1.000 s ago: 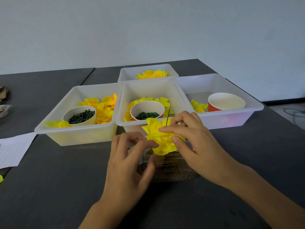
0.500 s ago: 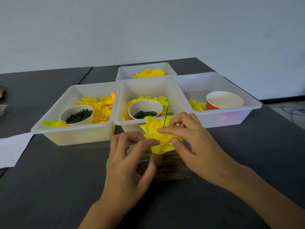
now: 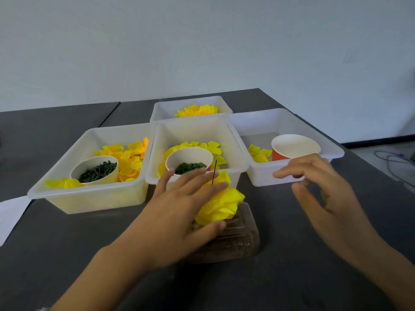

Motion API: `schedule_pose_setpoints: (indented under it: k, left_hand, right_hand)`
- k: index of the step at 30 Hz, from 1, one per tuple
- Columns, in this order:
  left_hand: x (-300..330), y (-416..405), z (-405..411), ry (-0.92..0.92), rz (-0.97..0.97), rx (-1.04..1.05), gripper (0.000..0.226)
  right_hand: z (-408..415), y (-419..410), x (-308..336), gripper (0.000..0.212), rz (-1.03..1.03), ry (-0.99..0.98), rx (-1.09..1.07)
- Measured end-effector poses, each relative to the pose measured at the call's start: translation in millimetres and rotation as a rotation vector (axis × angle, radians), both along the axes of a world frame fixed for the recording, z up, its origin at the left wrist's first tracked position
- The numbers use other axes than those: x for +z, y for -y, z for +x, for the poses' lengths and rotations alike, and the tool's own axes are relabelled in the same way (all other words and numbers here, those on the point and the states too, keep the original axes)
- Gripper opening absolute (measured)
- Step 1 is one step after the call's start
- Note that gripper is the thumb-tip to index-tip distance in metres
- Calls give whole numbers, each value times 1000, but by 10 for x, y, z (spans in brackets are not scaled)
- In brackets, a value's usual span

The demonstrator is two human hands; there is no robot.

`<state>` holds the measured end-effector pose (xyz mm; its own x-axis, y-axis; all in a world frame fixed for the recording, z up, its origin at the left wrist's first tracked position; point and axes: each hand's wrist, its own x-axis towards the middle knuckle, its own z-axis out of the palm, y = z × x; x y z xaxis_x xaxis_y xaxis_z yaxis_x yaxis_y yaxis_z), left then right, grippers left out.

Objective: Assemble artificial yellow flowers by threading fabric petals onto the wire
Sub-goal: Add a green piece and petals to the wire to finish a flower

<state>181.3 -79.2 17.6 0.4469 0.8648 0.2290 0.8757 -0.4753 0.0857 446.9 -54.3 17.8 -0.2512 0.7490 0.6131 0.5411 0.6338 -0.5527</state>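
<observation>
Left hand point(image 3: 186, 205) touches yellow flower point(image 3: 222, 205) — right hand point(image 3: 318, 187) apart.

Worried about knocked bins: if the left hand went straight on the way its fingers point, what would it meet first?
Probably the front rim of the middle tray; if the left hand passes above it, the cup of green pieces. Depth is unclear.

Yellow petals point(image 3: 221, 202), dark wire point(image 3: 214, 172), white bins point(image 3: 89, 198), orange cup point(image 3: 281, 155).

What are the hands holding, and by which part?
Nothing is gripped: the left hand rests open against the flower; the right hand is empty.
</observation>
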Motion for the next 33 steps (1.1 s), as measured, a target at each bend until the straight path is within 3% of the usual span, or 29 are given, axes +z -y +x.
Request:
schedule_pose_setpoints:
  k: [6, 14, 16, 22, 26, 30, 33]
  left_hand:
    - [-230, 11, 0, -35, 20, 8, 73]
    - [-403, 18, 16, 58, 68, 5, 75]
    - [-433, 14, 22, 81, 83, 4, 74]
    - [-479, 11, 42, 112, 100, 5, 72]
    - [-499, 31, 63, 138, 109, 15, 70]
    - [-518, 30, 74, 124, 121, 27, 69]
    - [-538, 32, 82, 139, 123, 30, 68]
  right_hand:
    - [378, -832, 249, 29, -51, 47, -268]
    - [480, -2139, 29, 24, -569, 890, -313]
    - [458, -2230, -33, 28, -703, 1019, -319]
    - [376, -2316, -69, 41, -889, 1119, -302]
    - [335, -2348, -112, 40, -798, 1078, -320]
    - [362, -2360, -65, 19, -737, 951, -288]
    - [385, -2331, 2, 25, -626, 831, -288]
